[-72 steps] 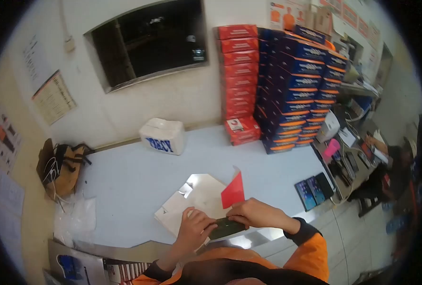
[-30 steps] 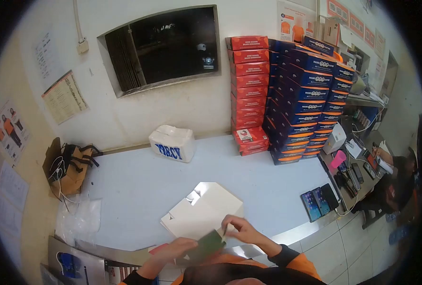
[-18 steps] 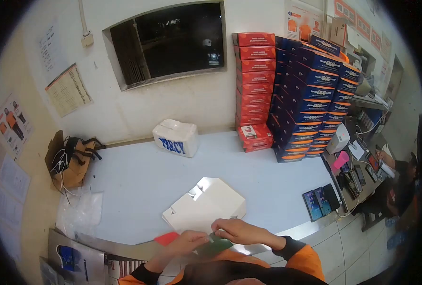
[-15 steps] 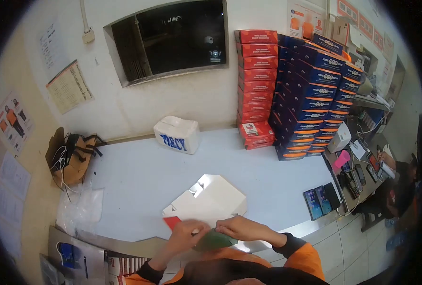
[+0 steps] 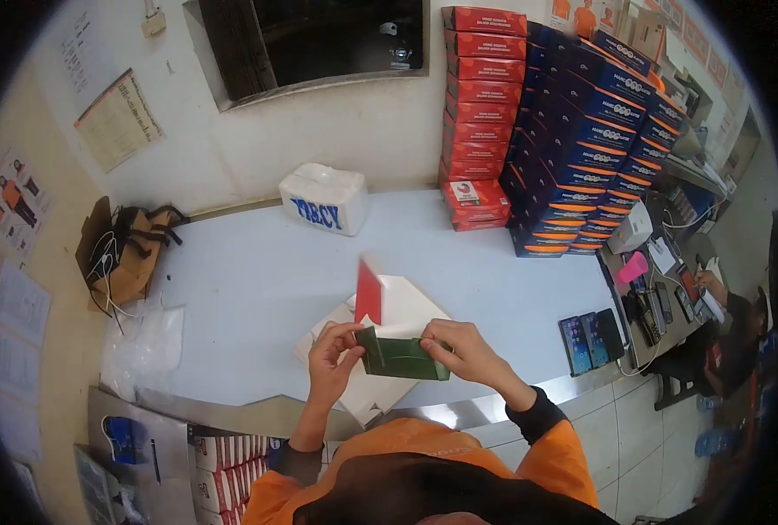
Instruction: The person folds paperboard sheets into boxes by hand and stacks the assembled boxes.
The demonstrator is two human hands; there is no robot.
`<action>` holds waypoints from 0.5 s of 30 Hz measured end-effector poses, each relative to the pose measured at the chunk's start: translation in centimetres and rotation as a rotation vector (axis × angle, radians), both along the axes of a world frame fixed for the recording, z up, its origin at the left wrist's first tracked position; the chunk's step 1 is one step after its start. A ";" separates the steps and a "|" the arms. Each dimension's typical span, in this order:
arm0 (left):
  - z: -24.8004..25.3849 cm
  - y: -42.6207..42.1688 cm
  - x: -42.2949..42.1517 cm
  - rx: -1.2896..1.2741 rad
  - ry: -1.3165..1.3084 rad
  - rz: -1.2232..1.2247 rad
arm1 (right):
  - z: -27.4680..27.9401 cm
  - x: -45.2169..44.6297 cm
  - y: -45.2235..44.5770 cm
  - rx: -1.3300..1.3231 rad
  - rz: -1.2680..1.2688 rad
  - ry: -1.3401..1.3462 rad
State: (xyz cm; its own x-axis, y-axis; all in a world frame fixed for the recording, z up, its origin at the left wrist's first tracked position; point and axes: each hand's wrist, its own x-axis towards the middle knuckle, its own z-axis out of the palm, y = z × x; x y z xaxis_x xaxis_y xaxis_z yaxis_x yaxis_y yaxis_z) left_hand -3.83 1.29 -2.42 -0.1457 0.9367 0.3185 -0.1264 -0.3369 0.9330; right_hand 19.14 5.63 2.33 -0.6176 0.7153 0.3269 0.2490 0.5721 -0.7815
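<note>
I am clamping a green box (image 5: 406, 360) at both ends with left fingers (image 5: 340, 332) and right fingers (image 5: 447, 332) above the desk (image 5: 249, 289), a red flap (image 5: 369, 296), apparently attached, standing up.

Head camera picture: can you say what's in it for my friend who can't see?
A person's left hand and right hand hold a green card between them, above white cardboard on a pale table. A red flap sticks up near the left hand. Behind stand tall stacks of red boxes and blue boxes.
</note>
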 end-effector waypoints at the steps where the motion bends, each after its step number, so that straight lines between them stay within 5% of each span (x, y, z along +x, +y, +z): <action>1: -0.3 0.3 -0.1 0.009 0.073 -0.019 | -0.3 -0.1 0.0 0.023 -0.003 0.002; 8: 1.3 1.1 1.3 0.083 0.659 0.258 | -1.0 -1.1 -0.6 0.111 -0.140 -0.051; 15: -2.7 1.0 -0.3 0.248 0.774 -0.034 | -4.6 -3.1 -1.6 0.250 -0.131 -0.194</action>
State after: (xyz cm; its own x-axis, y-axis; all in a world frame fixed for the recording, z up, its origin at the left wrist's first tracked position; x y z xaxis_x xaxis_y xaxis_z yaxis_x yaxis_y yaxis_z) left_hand -4.11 2.32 -5.11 0.2282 0.8257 0.5159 0.5100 -0.5528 0.6590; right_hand 16.05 4.07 -2.25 -0.5933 0.7057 0.3873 0.4637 0.6929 -0.5521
